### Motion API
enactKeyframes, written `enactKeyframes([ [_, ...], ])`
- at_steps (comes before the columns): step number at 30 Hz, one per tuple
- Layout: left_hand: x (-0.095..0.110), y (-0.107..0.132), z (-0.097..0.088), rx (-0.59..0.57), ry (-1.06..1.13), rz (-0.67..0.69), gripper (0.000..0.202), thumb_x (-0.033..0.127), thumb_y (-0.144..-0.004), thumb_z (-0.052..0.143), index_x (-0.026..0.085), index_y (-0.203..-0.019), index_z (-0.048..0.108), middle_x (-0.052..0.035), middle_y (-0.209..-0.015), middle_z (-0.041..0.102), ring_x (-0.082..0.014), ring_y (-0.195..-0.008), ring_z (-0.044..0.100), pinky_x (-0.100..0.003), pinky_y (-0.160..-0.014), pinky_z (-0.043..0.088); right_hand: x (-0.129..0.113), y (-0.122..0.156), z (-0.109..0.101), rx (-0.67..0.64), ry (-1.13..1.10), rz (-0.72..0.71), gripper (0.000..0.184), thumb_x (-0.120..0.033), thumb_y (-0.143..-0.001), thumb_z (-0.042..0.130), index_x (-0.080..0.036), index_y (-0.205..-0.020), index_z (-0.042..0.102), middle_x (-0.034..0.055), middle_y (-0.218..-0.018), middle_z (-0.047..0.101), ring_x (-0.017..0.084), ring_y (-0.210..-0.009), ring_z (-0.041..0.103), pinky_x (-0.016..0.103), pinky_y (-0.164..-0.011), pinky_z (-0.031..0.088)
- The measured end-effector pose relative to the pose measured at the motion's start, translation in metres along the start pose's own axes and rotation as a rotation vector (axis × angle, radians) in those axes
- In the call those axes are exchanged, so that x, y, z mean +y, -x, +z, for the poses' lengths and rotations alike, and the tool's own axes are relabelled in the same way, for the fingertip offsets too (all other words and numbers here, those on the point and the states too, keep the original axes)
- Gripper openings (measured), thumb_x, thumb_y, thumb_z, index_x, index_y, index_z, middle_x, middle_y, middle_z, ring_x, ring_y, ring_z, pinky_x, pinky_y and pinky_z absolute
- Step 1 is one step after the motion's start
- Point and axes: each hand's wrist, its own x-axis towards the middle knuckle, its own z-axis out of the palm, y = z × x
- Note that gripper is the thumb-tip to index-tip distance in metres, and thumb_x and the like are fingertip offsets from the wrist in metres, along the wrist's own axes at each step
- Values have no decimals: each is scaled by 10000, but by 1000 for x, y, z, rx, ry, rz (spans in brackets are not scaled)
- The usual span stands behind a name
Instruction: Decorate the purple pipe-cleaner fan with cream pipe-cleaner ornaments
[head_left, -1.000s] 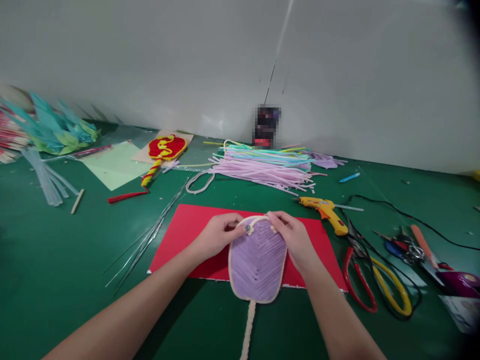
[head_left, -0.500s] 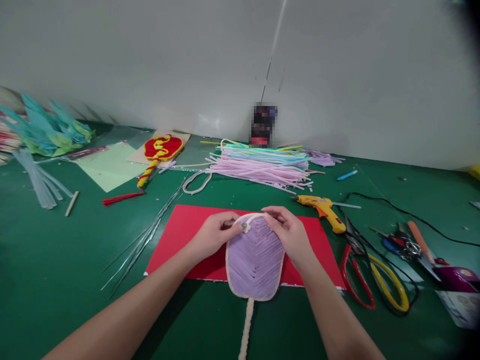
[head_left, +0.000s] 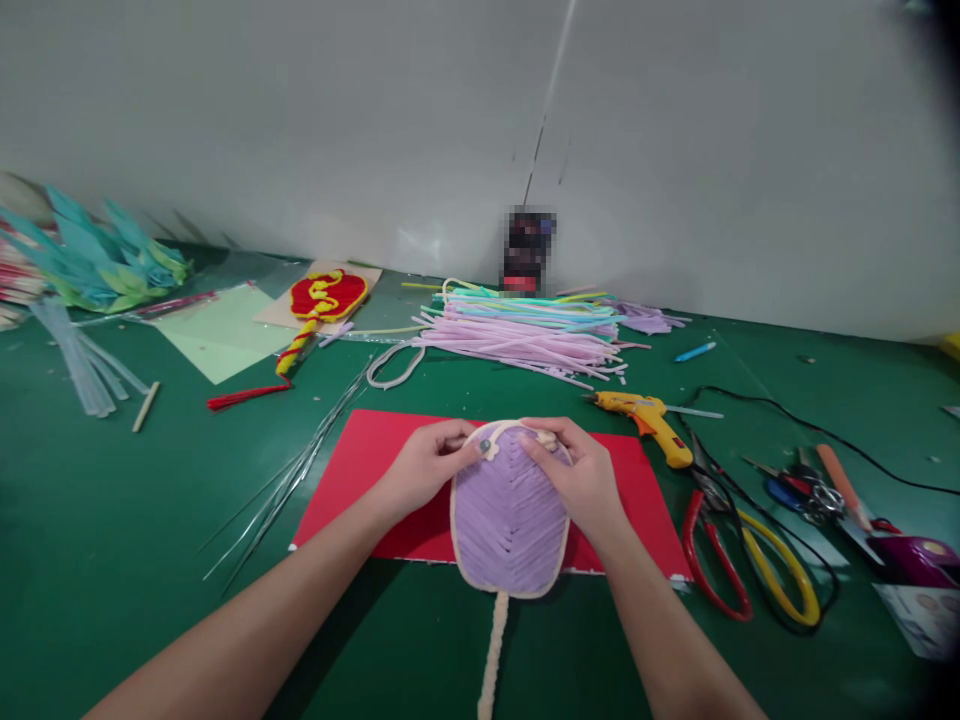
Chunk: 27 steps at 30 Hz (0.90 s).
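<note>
Over the red board [head_left: 345, 490], from my remote seat, I see the left hand [head_left: 426, 464] and right hand [head_left: 589, 475] pinching the purple fan [head_left: 510, 520] near its top edge. Beyond the board lie pastel stems [head_left: 517, 342].

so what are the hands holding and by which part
The purple fan, by its cream-trimmed top edge: the left hand at the upper left, the right hand at the upper right. Neither is on the braided handle.

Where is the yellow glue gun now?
In the head view, the yellow glue gun lies on the green table, right of the purple fan, at the far right corner of the red sheet.
</note>
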Motion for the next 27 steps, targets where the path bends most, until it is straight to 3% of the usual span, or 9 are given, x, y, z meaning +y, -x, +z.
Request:
enactKeyframes([
  [12, 0, 0, 0, 12, -18, -5, 264, 401, -752, 559, 149, -812, 609, 3, -730, 593, -118, -672, 546, -190, -579, 406, 0, 0, 0, -1, 2, -10, 177, -328, -729, 610, -223, -866, 644, 24, -898, 662, 179, -848, 599, 285, -748, 452],
  [17, 0, 0, 0, 9, -18, -4, 263, 399, -753, 557, 148, -812, 611, 2, -728, 599, -117, -662, 549, -192, -578, 410, 3, 0, 2, -12, -88, -5, 298, -332, -722, 617, -234, -1000, 579, 21, -859, 640, 168, -784, 602, 278, -686, 464],
  [27, 1, 1, 0, 1, 2, -3, 257, 394, -753, 565, 150, -820, 611, 3, -737, 593, -114, -679, 549, -184, -580, 407, 5, -1, 2, 6, -115, -22, 199, -311, -713, 629, -215, -877, 570, 21, -852, 625, 160, -785, 593, 270, -694, 461],
])
